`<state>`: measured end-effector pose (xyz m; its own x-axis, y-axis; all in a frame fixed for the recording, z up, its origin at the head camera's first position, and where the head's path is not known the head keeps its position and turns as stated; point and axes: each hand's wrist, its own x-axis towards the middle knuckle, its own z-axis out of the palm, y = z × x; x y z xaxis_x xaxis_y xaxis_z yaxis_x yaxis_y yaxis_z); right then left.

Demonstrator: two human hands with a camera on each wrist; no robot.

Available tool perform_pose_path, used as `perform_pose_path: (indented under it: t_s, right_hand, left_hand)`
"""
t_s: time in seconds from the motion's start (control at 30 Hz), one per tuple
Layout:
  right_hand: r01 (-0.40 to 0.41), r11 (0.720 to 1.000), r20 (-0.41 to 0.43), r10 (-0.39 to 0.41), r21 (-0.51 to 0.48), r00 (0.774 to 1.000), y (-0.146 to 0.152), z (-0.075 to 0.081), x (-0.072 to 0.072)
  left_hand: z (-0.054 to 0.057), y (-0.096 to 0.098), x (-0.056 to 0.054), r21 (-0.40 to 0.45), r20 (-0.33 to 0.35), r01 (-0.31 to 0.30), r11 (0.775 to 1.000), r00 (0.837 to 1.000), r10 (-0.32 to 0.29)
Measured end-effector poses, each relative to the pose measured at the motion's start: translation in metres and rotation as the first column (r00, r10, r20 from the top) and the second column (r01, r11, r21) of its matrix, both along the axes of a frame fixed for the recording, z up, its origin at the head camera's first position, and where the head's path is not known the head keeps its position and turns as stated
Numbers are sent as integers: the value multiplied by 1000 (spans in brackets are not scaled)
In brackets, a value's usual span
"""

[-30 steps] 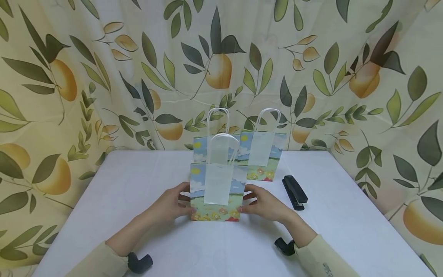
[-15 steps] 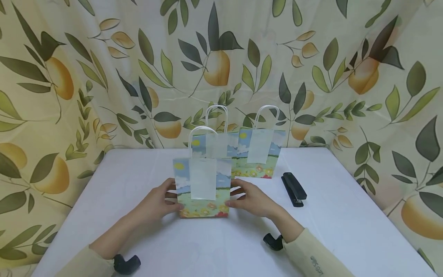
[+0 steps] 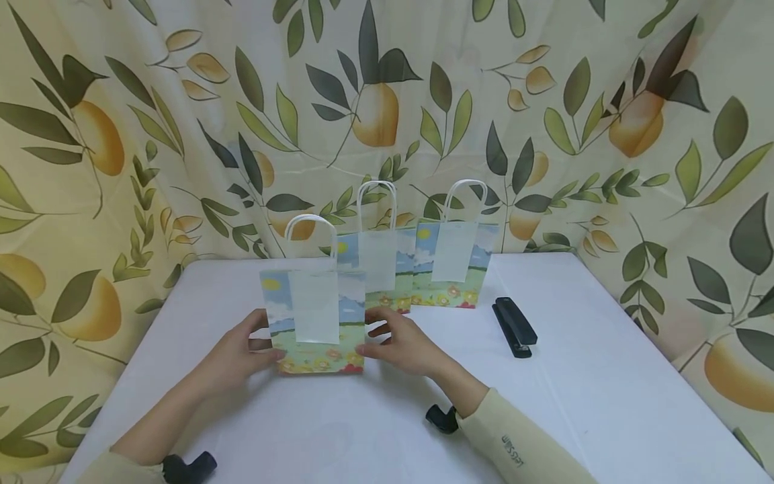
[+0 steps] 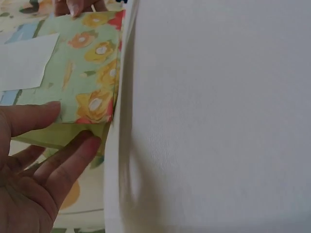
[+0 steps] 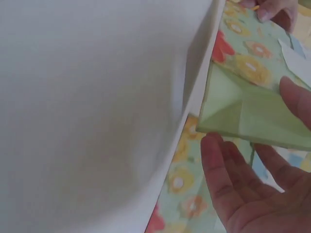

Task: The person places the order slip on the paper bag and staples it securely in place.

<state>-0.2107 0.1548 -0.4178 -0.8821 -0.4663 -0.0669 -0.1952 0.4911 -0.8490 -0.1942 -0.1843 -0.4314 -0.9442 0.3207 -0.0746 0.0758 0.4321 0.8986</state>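
Observation:
A small paper gift bag point(image 3: 317, 357) with a sky-and-flower print stands upright at the left front. White twisted handles point(image 3: 311, 218) rise from it, and a blank white paper point(image 3: 316, 309) covers its middle. My left hand point(image 3: 238, 349) grips its left side, thumb on the front and fingers along the side. On the opposite side, my right hand point(image 3: 405, 343) holds it likewise. In the left wrist view the bag's flowered base point(image 4: 99, 63) is right at the white tabletop. The right wrist view shows its green side panel point(image 5: 243, 107) between thumb and fingers.
Two matching paper bags stand behind: one point(image 3: 387, 301) partly hidden by the front bag, another point(image 3: 453, 294) to its right. A black stapler point(image 3: 514, 327) lies on the white table point(image 3: 580, 376) at the right. A fruit-patterned curtain point(image 3: 387, 114) hangs behind the table.
Both hands have moved the front paper bag left across the table, uncovering more of the middle bag behind it. The two rear bags and the stapler keep their places.

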Motion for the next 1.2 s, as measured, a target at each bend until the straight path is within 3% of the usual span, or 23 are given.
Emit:
perform_pose_path:
  t_s: [0.33,0.63,0.87,1.2]
  right_hand:
    - [-13,999,-12,13,38,1000,-37,2,-2]
    - [-24,1000,33,24,11,999,-66,2,-6]
    - [-9,1000,96,11,-26,995,-83,3,-13]
    - [52,998,168,-45,-39,985,-103,-3,-20]
  left_hand:
    - [-4,-25,1,107,33,-34,994,999,31]
    - [1,-42,-3,50,-4,-61,997,998,61]
    - [3,-52,-18,-14,-58,-68,998,996,68]
    - [-3,-55,-52,-67,-46,-65,996,997,62]
